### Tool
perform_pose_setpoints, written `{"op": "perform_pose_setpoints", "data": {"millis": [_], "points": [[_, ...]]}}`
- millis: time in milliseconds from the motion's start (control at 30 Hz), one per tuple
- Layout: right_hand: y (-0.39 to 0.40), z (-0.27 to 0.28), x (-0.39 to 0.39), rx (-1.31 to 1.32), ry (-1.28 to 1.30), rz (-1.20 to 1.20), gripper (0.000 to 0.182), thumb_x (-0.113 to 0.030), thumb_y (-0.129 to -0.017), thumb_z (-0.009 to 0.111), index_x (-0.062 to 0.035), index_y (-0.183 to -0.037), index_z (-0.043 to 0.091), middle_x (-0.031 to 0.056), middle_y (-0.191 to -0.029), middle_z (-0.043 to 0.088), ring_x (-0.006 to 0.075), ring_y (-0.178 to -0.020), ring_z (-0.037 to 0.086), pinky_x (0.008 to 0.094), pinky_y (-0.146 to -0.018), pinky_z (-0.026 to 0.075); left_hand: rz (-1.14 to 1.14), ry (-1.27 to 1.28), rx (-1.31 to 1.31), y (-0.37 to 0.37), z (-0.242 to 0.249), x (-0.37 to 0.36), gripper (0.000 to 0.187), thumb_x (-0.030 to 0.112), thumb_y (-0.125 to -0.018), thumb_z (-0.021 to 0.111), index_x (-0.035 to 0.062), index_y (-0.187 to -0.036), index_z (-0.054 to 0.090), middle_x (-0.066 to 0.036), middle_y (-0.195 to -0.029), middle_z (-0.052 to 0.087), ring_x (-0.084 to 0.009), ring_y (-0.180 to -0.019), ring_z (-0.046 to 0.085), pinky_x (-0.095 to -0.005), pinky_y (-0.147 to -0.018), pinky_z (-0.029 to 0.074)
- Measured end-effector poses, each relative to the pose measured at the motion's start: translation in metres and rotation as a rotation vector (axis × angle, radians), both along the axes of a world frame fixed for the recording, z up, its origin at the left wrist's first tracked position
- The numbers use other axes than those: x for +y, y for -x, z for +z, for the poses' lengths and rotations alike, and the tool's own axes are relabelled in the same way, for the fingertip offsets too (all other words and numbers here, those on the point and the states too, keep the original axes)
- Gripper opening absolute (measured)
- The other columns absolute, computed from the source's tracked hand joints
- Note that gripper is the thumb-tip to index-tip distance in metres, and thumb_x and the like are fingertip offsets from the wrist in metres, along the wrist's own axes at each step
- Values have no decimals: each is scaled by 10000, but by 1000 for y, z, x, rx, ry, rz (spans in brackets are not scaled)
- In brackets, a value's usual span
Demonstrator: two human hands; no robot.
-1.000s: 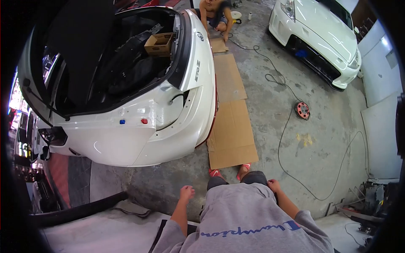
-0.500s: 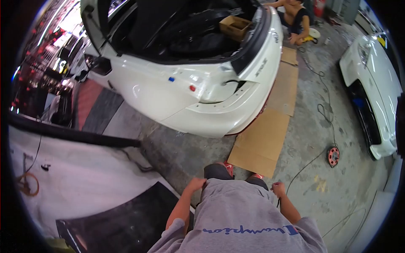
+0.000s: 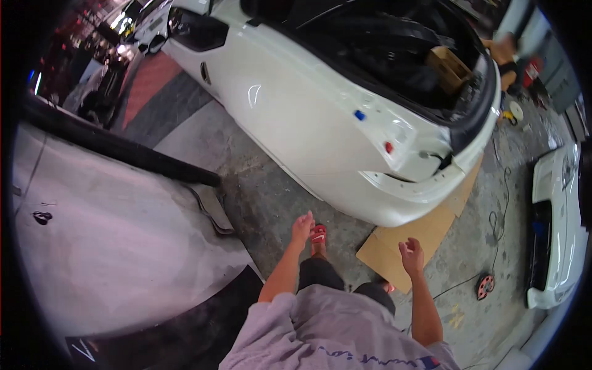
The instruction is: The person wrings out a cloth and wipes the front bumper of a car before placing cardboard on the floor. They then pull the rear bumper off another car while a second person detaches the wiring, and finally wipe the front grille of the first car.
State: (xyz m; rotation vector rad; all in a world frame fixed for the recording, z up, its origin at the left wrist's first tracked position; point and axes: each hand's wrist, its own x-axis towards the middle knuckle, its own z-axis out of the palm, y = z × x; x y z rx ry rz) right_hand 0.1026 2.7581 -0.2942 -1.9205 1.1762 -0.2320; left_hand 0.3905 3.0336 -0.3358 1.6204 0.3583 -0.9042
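My left hand [image 3: 301, 228] is in the air above the concrete floor, fingers stretched forward and holding nothing. My right hand [image 3: 412, 254] hovers over a flattened cardboard sheet [image 3: 385, 250], its fingers apart and loosely curled around nothing. Ahead of both hands, touched by neither, is the rear of a white car body [image 3: 296, 111] with its back opening uncovered. A blue piece [image 3: 360, 115] and a red piece [image 3: 389, 147] sit on its rear corner, too small to name. Inside the opening is a brown cardboard box [image 3: 449, 69].
A white panel [image 3: 123, 228] and a black panel [image 3: 179, 327] are on my left. To the right stands a white bumper [image 3: 549, 234], near a red cable reel [image 3: 485, 287] with its cord along the floor. Another person [image 3: 504, 58] is beyond the car.
Both my hands have risen and reached forward from beside my thighs, and their fingers have opened. The view has turned left, so the car and bumper appear farther right.
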Motion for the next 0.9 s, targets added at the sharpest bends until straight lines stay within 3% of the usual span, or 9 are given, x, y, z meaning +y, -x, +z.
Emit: {"op": "perform_pose_setpoints", "data": {"millis": [33,100,200,233,300,500,567,700,900], "points": [[-35,2,-5,14,14,26,461,-307,-866,742,8,-1174,609,182,-990,696,281,-912,686,388,-792,541,26,14,14,-25,-12,-7,672,577,-926,598,55,-1340,503,-111,-1200,617,-243,-1123,585,-418,-930,478],[-96,5,-10,47,199,133,648,-326,-833,770,8,-1317,496,227,-1235,590,375,-1161,564,460,-974,460,148,52,-111,-69,-35,-16,682,531,-931,624,32,-1367,461,-98,-1191,615,-201,-1108,580,-359,-923,481],[-164,6,-12,78,419,286,780,-343,-811,788,8,-1391,401,237,-1338,496,408,-1265,460,482,-1047,396,405,110,-304,-110,-63,-39,658,428,-934,672,-3,-1373,439,-74,-1192,609,-157,-1096,561,-294,-928,461],[-178,-2,-14,77,486,323,868,-336,-776,814,5,-1427,351,240,-1373,460,422,-1273,433,488,-1062,378,420,105,-289,-123,-71,-39,658,428,-934,672,-3,-1373,439,-74,-1192,609,-157,-1096,561,-294,-928,461],[-200,-11,-12,76,580,346,884,-338,-759,825,9,-1423,355,242,-1368,461,425,-1269,433,497,-1065,373,462,228,-415,-137,-85,-47,758,248,-892,754,-77,-1428,328,-150,-1275,577,-183,-1154,556,-307,-993,446],[-234,-38,-3,94,909,270,1010,-479,-662,861,60,-1370,382,292,-1302,457,464,-1198,441,552,-1011,371,331,510,-449,-150,-103,-41,608,188,-897,739,-36,-1345,394,-90,-1200,579,-166,-1066,562,-289,-921,468],[-242,-42,0,78,980,249,1020,-519,-655,852,69,-1349,391,289,-1279,460,464,-1175,447,556,-995,378,368,499,-469,-149,-115,-40,584,201,-871,763,-1,-1298,419,-63,-1174,564,-142,-1037,547,-278,-876,468],[-247,-64,-6,3,994,183,1112,-655,-685,781,90,-1383,340,320,-1355,395,494,-1227,397,573,-1033,337,358,766,-593,-164,-144,-48,823,471,-785,817,14,-1339,415,-70,-1292,537,-189,-1201,512,-358,-1025,410],[-261,-64,-5,-83,1142,164,1145,-718,-681,739,69,-1411,341,301,-1371,404,481,-1221,427,534,-1004,373,392,885,-692,-176,-151,-56,837,496,-832,765,-21,-1380,401,-92,-1309,552,-218,-1203,550,-376,-1030,434]]}}
